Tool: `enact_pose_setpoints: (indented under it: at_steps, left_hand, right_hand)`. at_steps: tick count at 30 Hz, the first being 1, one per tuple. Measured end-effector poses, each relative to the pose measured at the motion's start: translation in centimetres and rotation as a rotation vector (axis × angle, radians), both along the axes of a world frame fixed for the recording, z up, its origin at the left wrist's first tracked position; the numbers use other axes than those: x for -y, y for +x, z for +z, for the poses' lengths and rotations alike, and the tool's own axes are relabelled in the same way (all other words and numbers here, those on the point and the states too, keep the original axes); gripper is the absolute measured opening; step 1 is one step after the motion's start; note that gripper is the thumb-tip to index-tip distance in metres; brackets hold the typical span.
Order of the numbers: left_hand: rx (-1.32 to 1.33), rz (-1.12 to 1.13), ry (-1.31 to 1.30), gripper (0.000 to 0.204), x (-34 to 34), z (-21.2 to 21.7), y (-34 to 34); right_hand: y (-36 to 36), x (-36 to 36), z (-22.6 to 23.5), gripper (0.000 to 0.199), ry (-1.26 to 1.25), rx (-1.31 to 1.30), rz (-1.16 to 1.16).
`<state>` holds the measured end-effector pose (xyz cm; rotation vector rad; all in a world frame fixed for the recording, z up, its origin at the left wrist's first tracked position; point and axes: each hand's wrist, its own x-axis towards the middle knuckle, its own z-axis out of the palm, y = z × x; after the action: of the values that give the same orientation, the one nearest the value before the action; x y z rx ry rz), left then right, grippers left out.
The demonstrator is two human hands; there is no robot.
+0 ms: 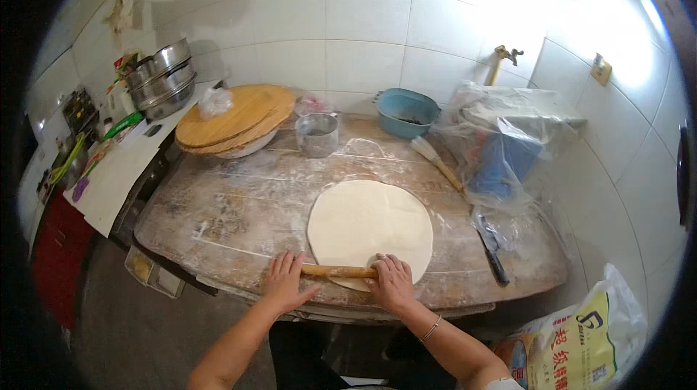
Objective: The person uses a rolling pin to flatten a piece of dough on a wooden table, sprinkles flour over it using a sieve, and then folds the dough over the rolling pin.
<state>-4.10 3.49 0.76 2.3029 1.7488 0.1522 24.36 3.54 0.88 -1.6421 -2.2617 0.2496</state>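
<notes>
A flat, pale sheet of dough, roughly round, lies on the floured wooden table. Across its near edge runs a wooden rolling pin. My left hand presses over the pin's left end, just beyond the dough, with its thumb pointing inward. Over the right end lies my right hand, above the dough's near right part, its fingers bent on the pin. Both palms hide the pin's ends.
A knife and a brush lie to the right, near a plastic-covered blue object. Behind the dough stand a metal pot, a teal basin and round wooden boards. A printed sack is at lower right.
</notes>
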Motion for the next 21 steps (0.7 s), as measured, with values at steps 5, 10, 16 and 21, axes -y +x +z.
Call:
enact_pose_setpoints:
  at_steps: [5,10,16,21]
  left_hand:
    - [0.040,-0.090,-0.032,0.086,-3.4,-0.1,2.5]
    - [-0.076,-0.180,0.146,0.081,-9.8,-0.3,9.2]
    - [0.065,-0.197,0.129,0.065,-22.3,-0.6,11.9]
    - [0.170,-0.031,0.344,0.057,-30.6,-2.0,13.6]
  right_hand:
    - [3.4,-0.8,2.0,0.048,-0.088,0.000,-0.141]
    - [8.2,-5.5,-1.4,0.057,0.135,0.072,-0.180]
    - [10.2,-18.7,-2.3,0.062,0.253,0.080,-0.322]
    - [11.4,-28.4,-2.3,0.054,0.293,-0.164,-0.347]
